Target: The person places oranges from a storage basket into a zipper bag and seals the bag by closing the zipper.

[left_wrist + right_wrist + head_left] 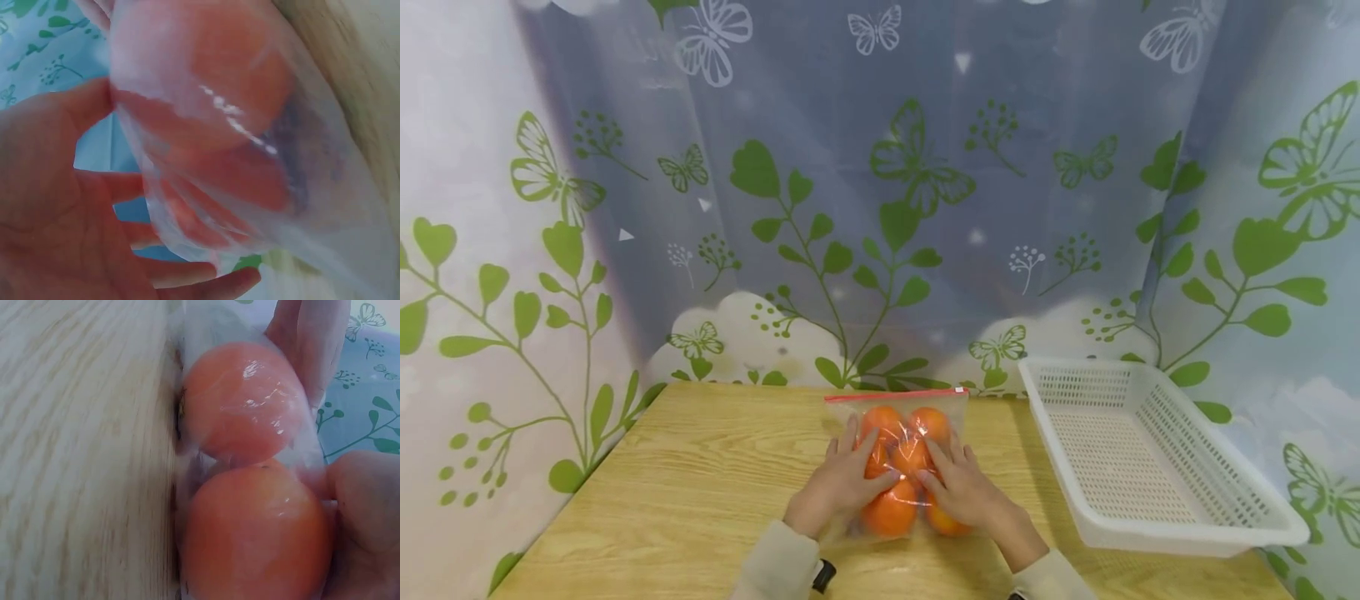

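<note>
A clear zip bag (953, 407) lies on the table with its red slider strip (895, 394) along the far edge. Inside it are several smooth orange persimmons (891, 510), lying side by side. My left hand (835, 483) rests on the bag's left side, fingers spread and thumb pointing inward over the fruit. From the right, my right hand (966, 486) presses on the bag with its fingers extended. Up close in the right wrist view, two persimmons (256, 537) show through the plastic, against the wooden surface. The left wrist view has the left palm (50, 187) beside the bag's wrinkled film (350, 244).
To the right stands a white slatted plastic basket (1195, 537), with its perforated floor showing. The wooden table (700, 467) extends left of the bag. Behind and at both sides hangs a curtain (820, 108) printed with butterflies and leaves.
</note>
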`<state>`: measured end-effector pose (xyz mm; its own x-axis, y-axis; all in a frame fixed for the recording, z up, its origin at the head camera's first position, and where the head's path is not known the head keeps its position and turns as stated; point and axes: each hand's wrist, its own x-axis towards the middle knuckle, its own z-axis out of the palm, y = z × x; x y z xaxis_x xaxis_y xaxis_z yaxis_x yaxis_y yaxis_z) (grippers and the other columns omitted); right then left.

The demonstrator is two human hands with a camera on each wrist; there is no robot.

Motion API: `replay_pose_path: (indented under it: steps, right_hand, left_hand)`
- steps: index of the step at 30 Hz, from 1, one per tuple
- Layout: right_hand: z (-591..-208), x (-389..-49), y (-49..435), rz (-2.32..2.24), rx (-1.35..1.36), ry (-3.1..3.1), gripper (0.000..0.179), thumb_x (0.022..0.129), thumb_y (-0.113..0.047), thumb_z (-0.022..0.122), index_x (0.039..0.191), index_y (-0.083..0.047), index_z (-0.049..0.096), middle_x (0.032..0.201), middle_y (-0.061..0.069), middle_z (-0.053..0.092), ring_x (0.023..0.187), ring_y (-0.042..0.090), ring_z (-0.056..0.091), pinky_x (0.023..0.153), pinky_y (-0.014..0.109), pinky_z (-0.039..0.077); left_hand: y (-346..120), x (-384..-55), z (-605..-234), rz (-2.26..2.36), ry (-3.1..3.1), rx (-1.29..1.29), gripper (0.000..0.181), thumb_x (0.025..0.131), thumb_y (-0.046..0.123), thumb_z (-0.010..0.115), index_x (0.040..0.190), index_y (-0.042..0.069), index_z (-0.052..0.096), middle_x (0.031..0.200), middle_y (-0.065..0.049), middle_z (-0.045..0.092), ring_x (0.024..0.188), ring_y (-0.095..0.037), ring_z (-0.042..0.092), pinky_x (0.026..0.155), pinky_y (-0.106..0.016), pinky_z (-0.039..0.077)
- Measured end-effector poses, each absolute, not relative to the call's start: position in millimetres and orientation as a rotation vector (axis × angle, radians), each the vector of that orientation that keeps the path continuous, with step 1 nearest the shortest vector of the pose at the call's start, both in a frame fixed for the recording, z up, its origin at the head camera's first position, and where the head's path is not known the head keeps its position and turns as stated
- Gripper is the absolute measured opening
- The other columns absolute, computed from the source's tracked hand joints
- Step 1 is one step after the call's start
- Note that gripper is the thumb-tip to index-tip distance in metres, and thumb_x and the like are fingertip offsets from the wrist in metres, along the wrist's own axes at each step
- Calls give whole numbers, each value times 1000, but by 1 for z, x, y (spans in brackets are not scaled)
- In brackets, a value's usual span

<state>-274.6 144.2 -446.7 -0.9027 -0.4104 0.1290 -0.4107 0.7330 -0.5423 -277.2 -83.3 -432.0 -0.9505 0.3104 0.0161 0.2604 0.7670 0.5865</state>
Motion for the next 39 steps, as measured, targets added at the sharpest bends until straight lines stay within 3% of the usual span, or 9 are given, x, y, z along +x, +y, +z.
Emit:
replay_pose_path:
  steps: [8,14,30,39]
  right_hand:
    - [-448,-273,144,928,597,-3015,66,111,-34,43,160,6,25,164,43,4,138,64,41,116,70,38]
    - [-449,-269,140,924,563,-3038,68,111,-34,44,158,12,26,163,43,8,142,57,42,120,63,38]
    - [-456,-273,138,1000,618,-2950,64,112,-35,42,159,7,29,161,44,16,145,59,35,120,68,35]
    - [-453,-274,139,985,628,-2911,61,112,-30,45,158,7,31,159,46,17,142,60,40,118,67,38]
  left_hand:
    - [-86,-284,-442,854,2838,448,82,101,61,50,165,17,25,174,-18,-2,139,-64,40,107,-74,45]
    - [-88,-286,-445,872,2830,472,80,101,58,50,165,16,26,174,-19,-1,133,-61,50,107,-68,49]
    - [-92,-285,-442,929,2829,431,80,100,53,56,165,17,28,174,-20,1,135,-61,47,109,-69,47]
    - [-88,-286,-442,954,2847,440,81,98,53,57,164,15,29,174,-21,1,132,-62,49,106,-69,49]
